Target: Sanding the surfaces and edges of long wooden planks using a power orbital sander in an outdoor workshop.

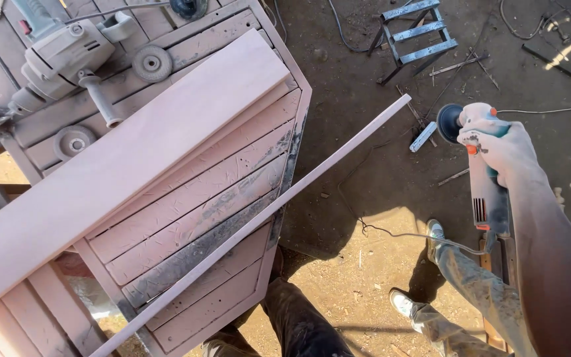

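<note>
My right hand, pale with dust, grips the head of a grey and teal angle grinder held out over the dirt ground to the right of the table. Its dark disc points away from me, close to the far tip of a long thin wooden strip that lies diagonally over the table's edge. The grinder's cord trails down across the ground. A wide smooth plank rests diagonally on the slatted wooden table. My left hand is out of view.
A second, larger angle grinder with a side handle and two loose discs lie on the table's far left. A metal frame, scrap rods and cables litter the ground. Legs in dusty trousers and light shoes stand below my arm.
</note>
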